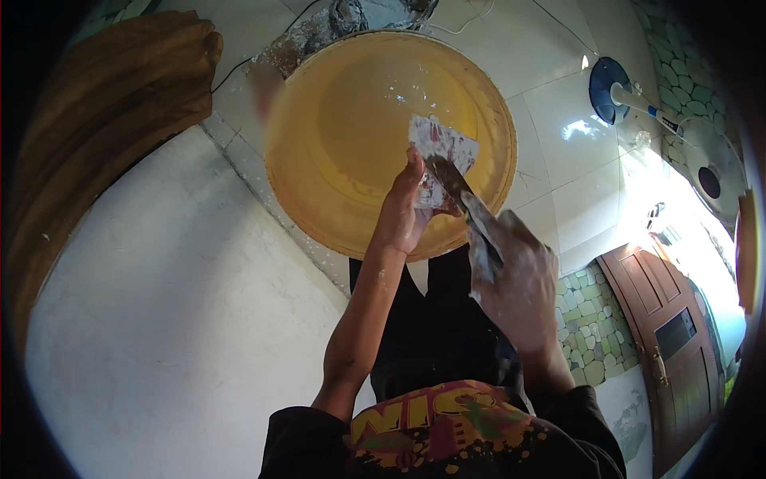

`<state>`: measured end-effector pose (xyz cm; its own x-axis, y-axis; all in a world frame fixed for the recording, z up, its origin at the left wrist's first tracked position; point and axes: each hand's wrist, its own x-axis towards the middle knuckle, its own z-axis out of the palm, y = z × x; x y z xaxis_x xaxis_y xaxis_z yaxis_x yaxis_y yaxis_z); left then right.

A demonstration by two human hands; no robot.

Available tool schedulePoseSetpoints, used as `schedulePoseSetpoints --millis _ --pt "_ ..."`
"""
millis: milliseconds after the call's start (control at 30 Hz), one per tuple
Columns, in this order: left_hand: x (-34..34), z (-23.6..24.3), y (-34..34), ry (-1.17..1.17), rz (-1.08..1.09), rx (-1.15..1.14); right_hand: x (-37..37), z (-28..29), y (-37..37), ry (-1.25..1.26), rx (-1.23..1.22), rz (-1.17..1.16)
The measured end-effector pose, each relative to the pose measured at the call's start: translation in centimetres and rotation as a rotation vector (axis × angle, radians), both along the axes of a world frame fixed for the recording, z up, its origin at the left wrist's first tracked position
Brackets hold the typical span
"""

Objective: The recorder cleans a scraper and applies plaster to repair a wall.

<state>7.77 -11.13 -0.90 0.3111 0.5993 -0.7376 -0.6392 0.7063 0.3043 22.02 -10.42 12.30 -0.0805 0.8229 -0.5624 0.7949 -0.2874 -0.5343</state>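
Note:
My left hand [403,207] grips a flat, roughly rectangular plate [459,148] from its near left side. White paste is smeared over the plate, and reddish-brown patches show through. In my right hand [519,279] is a putty knife [451,180], its handle mostly hidden by my white-smeared fingers. The knife's dark blade lies across the plate's face, touching or just over it; I cannot tell which. Both hands are above the right part of a large round yellow basin [291,180], which has pale specks inside.
A powdery bag [307,40] lies beyond the basin on the tiled floor [550,128]. A thin dark cable runs near it. On the right are a blue round base with a pole [610,89] and a brown door [662,335]. Brown cloth [120,104] hangs left, above a white surface [183,303].

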Motion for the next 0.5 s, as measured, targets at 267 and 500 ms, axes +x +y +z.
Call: schedulePoseSetpoints --millis 267,500 --pt "-0.3 0.2 0.3 0.045 -0.023 -0.008 0.0 -0.9 1.1 -0.069 0.031 0.059" --pt "-0.4 -0.2 -1.7 0.052 -0.045 0.031 -0.2 -0.9 2.1 -0.042 0.03 0.054"
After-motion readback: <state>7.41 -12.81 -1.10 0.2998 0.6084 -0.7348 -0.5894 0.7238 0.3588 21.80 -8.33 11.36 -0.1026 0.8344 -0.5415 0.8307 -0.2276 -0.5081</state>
